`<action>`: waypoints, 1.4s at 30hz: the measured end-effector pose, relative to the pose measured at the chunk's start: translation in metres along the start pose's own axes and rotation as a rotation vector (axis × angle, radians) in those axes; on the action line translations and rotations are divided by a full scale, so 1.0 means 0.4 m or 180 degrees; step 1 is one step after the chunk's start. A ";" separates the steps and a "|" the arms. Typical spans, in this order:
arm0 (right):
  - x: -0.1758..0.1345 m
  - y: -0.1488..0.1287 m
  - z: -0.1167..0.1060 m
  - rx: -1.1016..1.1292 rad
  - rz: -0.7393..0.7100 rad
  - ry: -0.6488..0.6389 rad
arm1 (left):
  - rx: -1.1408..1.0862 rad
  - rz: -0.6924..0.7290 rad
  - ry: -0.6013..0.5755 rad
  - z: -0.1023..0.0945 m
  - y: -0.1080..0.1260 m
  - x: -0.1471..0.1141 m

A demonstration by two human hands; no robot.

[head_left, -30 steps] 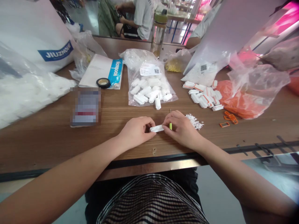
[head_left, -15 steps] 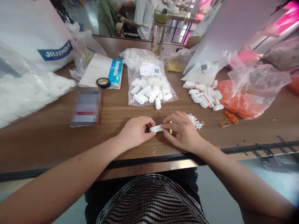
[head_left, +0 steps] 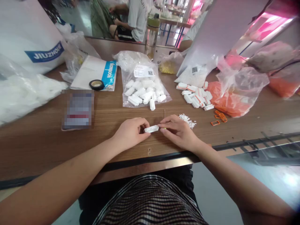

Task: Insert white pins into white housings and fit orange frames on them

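Note:
Between my hands is a small white plastic connector housing (head_left: 151, 128), its upper face showing a row of tiny openings. The thumb and fingers of my left hand (head_left: 131, 132) grip its left end. At the right end, my right hand (head_left: 179, 131) has thumb and index finger drawn together, their tips against or very near the housing; anything pinched there is too small to make out. A thin screwdriver (head_left: 164, 113) lies under my right hand, its handle mostly covered. Just beyond that hand is a pile of tiny white pieces (head_left: 187, 120).
White housings spill from a clear bag (head_left: 142, 73). Housings with orange inserts (head_left: 198, 96) lie near a bag of orange parts (head_left: 228, 100) and loose orange frames (head_left: 219, 117). Leftward are a phone (head_left: 77, 109), notebook (head_left: 93, 70) and black tape (head_left: 96, 84). A bottle (head_left: 151, 37) stands behind.
My right fingers have drawn back toward the housing's right end, leaving more of it in sight. The screwdriver handle is now more covered. The whole view has shifted slightly.

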State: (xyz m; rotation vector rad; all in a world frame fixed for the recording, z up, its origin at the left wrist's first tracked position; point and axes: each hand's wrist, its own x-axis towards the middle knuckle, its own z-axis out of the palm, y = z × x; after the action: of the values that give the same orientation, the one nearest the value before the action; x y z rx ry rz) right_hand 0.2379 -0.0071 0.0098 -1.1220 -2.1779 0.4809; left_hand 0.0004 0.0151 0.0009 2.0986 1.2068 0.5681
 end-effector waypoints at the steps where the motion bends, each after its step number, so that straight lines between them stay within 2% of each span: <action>1: -0.009 0.012 -0.021 0.0038 0.0148 0.0203 | 0.0015 -0.0001 -0.0004 0.000 0.000 0.000; 4: -0.042 0.073 -0.108 -0.0568 0.0949 0.0778 | 0.0045 -0.0017 -0.0019 0.000 0.000 0.000; 6: -0.066 0.128 -0.169 -0.1192 0.1583 0.0620 | 0.0067 -0.0020 -0.0025 0.000 -0.001 0.000; 9: -0.095 0.200 -0.225 -0.1332 0.1939 0.0162 | 0.0077 -0.0021 -0.0040 0.001 -0.002 0.002; 13: -0.109 0.237 -0.228 -0.1226 0.2060 -0.0174 | 0.0070 -0.0021 -0.0046 0.001 -0.002 0.002; 17: -0.098 0.230 -0.222 -0.1634 0.2268 -0.0083 | 0.0098 -0.0023 -0.0042 0.000 0.000 0.003; 20: -0.091 0.227 -0.235 -0.1530 0.2412 -0.0107 | 0.0061 -0.0034 -0.0041 0.000 -0.001 0.003; 25: -0.113 0.247 -0.247 -0.0979 0.2380 -0.0037 | 0.0039 -0.0041 -0.0039 0.000 -0.002 0.003; 30: -0.145 0.253 -0.229 -0.1088 0.2206 0.0190 | 0.0042 -0.0044 -0.0038 -0.002 0.002 0.003; 34: -0.144 0.237 -0.224 -0.1270 0.2211 0.0229 | 0.0079 -0.0043 -0.0041 -0.002 0.003 0.003; 37: -0.114 0.195 -0.212 -0.1128 0.2211 0.0352 | 0.0091 -0.0059 -0.0043 -0.002 0.002 0.003; 40: -0.063 0.109 -0.165 -0.0690 0.1552 0.0446 | 0.0065 -0.0097 -0.0044 -0.002 0.002 0.002; 42: -0.025 0.045 -0.115 -0.0319 0.1001 0.0172 | 0.0031 -0.0133 -0.0045 -0.002 0.002 0.002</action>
State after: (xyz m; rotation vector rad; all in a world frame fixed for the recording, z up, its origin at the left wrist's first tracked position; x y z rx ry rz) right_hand 0.2842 -0.0036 0.0297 -1.5261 -2.0051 0.4733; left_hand 0.0006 0.0159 0.0022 2.0772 1.2450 0.5285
